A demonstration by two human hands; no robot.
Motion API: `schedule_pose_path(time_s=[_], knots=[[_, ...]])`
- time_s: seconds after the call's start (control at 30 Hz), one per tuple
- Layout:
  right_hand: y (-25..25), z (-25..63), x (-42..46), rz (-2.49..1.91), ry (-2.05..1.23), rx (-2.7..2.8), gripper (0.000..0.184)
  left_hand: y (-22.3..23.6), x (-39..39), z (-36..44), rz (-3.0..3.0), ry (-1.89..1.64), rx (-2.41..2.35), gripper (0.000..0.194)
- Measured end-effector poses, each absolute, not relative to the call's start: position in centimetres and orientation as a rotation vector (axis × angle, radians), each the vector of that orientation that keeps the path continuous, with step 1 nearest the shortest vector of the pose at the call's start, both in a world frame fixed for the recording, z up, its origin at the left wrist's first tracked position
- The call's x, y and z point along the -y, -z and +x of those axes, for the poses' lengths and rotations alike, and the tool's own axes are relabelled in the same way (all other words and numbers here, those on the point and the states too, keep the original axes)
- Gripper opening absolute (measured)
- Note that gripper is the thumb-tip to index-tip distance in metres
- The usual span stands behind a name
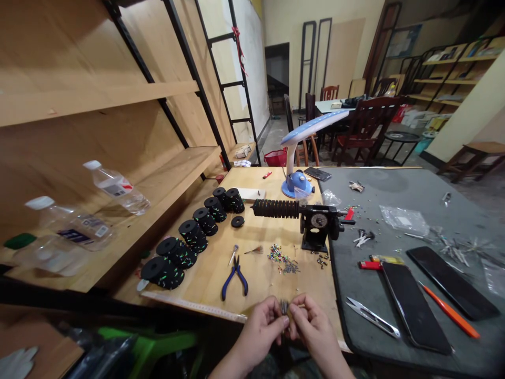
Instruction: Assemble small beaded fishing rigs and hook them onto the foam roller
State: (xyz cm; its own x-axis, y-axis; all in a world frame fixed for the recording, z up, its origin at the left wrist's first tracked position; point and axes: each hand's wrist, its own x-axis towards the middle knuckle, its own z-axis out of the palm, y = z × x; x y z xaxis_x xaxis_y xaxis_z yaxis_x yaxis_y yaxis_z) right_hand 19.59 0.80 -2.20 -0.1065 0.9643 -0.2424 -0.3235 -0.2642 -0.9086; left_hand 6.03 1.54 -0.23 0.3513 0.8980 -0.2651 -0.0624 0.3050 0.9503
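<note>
My left hand (263,323) and my right hand (311,323) meet at the near edge of the wooden table (260,273). Both pinch a small bundle of thin dark pins (284,305) between fingertips. Just beyond lies a scatter of coloured beads and pins (282,259). Blue-handled pliers (235,278) lie to the left of my hands. A black hand-crank winder (315,225) with a ribbed black roller (276,208) stands further back. A row of several black spools (189,239) flecked with green runs along the left.
A grey mat (394,210) on the right carries thread snips (371,316), two dark flat slabs (414,305), an orange pen (450,310) and a red lighter (370,265). A blue desk lamp (300,179) stands behind. Plastic bottles (118,187) lie on the left shelf. Chairs stand beyond.
</note>
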Motion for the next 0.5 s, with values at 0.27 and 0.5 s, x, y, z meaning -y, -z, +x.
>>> schedule_pose_path(time_s=[0.27, 0.5], knots=[[1.65, 19.57, -0.73, -1.118, -1.573, 0.873, 0.05, 0.57, -1.31, 6.24, 1.088, -0.788, -1.041, 0.035], [2.44, 19.8, -0.7, -1.133, -1.586, 0.868, 0.051, -0.05, -1.33, 6.52, 0.977, -0.827, -0.988, 0.037]])
